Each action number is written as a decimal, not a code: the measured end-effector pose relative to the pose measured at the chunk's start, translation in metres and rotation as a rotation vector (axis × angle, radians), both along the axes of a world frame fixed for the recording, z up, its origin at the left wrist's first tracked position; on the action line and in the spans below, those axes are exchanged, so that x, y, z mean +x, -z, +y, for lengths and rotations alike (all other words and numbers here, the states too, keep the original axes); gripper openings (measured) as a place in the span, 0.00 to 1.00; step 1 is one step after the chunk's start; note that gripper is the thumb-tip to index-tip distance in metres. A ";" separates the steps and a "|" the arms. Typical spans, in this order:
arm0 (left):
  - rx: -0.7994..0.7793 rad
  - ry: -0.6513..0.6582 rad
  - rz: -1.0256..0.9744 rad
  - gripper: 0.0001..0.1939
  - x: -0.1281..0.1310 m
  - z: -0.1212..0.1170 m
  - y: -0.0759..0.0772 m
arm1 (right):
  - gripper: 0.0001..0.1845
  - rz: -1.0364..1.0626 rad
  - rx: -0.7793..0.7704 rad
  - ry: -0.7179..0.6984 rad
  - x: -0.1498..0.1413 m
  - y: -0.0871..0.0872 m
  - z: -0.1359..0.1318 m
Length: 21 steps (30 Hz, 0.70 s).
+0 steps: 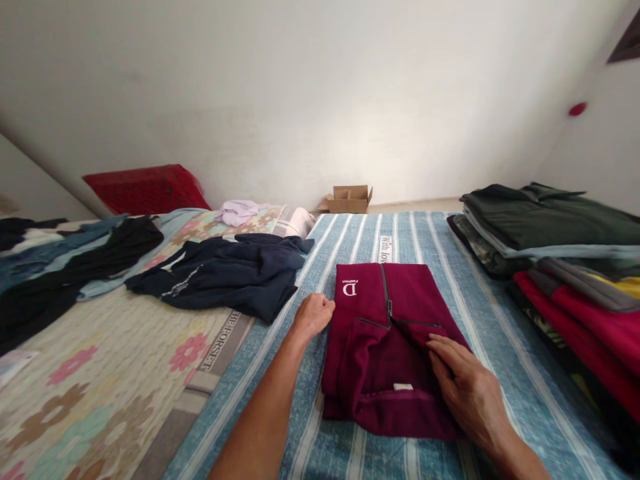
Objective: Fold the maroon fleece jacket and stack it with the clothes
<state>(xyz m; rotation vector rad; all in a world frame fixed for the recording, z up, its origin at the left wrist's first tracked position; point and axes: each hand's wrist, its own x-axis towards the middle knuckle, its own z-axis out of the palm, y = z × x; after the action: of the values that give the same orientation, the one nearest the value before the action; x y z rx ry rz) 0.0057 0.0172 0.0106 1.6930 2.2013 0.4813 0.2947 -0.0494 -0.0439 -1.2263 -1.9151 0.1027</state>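
A folded burgundy zip-up jacket (415,287) lies on the blue striped bedding in front of me, its collar opening towards me. A dark zip runs down its middle, and white "D Fashion" lettering marks its left side. My left hand (313,315) is closed at the jacket's left edge, fingers curled, with the fingertips partly hidden. Over on the right side, my right hand (463,383) lies flat on the cloth with its fingers stretched out. A small white label (403,387) shows inside the collar.
Folded dark green clothes (550,217) and red-and-grey clothes (585,313) are stacked on the right. A navy garment (225,273) lies spread on the left, near black trousers (100,267). Behind are a cardboard box (350,200), a lilac cloth (241,212) and a red object (150,190).
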 end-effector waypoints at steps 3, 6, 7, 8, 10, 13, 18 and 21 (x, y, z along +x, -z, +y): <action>-0.002 0.047 -0.073 0.12 0.002 0.001 0.006 | 0.13 -0.005 -0.007 -0.006 0.001 0.000 0.000; -0.014 0.061 -0.156 0.11 -0.001 0.000 0.007 | 0.13 -0.007 -0.005 -0.012 0.001 0.000 0.001; -0.019 0.057 -0.185 0.11 -0.003 -0.001 0.006 | 0.13 -0.006 -0.001 -0.011 0.001 0.000 0.001; -0.022 0.050 -0.213 0.10 -0.004 -0.003 0.004 | 0.13 -0.006 0.002 -0.010 0.001 0.001 0.001; -0.022 0.032 -0.262 0.10 -0.007 -0.007 0.000 | 0.13 -0.001 0.009 -0.006 0.000 0.001 0.001; -0.013 0.004 -0.302 0.09 -0.011 -0.016 -0.007 | 0.13 0.004 0.007 -0.002 0.000 0.000 0.000; -0.022 0.013 -0.295 0.12 -0.019 -0.033 -0.014 | 0.13 0.017 -0.023 -0.013 0.001 -0.002 0.001; -0.074 0.032 -0.150 0.14 -0.030 -0.043 -0.015 | 0.13 0.016 -0.038 -0.014 0.001 -0.004 0.001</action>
<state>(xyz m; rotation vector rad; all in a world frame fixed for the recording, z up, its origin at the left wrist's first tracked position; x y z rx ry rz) -0.0245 -0.0261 0.0255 1.5976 2.0572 0.4949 0.2962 -0.0485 -0.0399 -1.2341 -1.9162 0.1563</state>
